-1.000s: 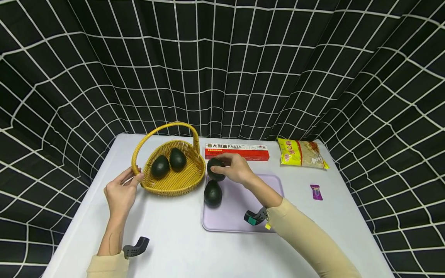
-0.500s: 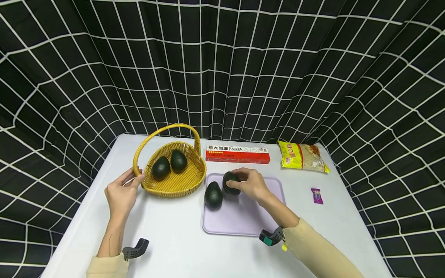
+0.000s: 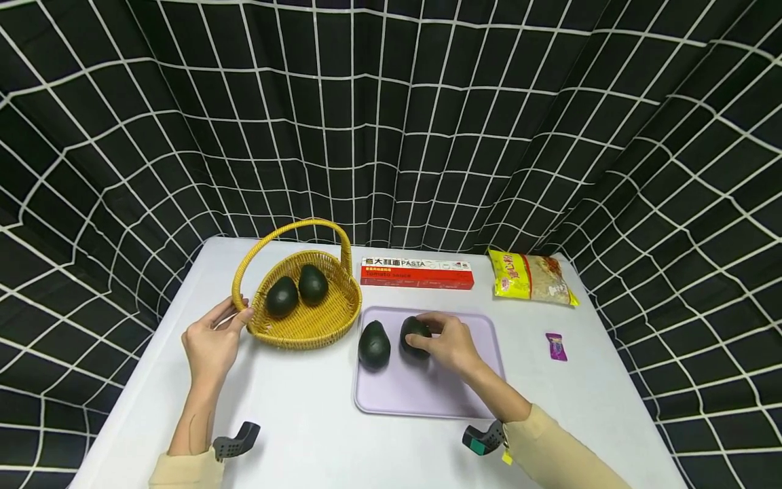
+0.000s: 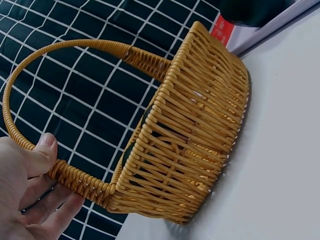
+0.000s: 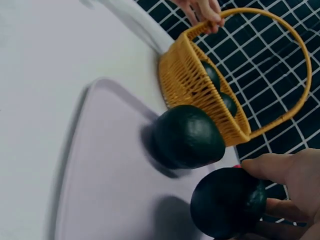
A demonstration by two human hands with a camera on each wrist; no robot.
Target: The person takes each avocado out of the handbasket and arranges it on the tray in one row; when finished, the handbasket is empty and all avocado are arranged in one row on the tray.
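My left hand (image 3: 212,343) pinches the lower left part of the handle of a yellow wicker basket (image 3: 324,326); the left wrist view shows thumb and fingers about the handle (image 4: 75,179). Inside the basket lie two dark green avocados, one at the left (image 3: 282,297) and one at the back (image 3: 313,284). Over the lilac tray (image 3: 421,404), my right hand (image 3: 451,343) grips another avocado (image 3: 414,336) between thumb and fingers. To its left a further avocado (image 3: 374,345) lies on the tray. Whether the gripped avocado touches the tray I cannot tell.
Behind the tray lies a red and white pasta box (image 3: 417,273). A yellow food bag (image 3: 531,278) is at the back right, and a small purple wrapped sweet (image 3: 556,346) lies right of the tray. A black gridded curtain (image 3: 391,136) surrounds the white table (image 3: 305,421).
My right hand has carried its avocado from the tray's back left corner, rightward and nearer to me, over the tray. The left hand has stayed on the basket handle.
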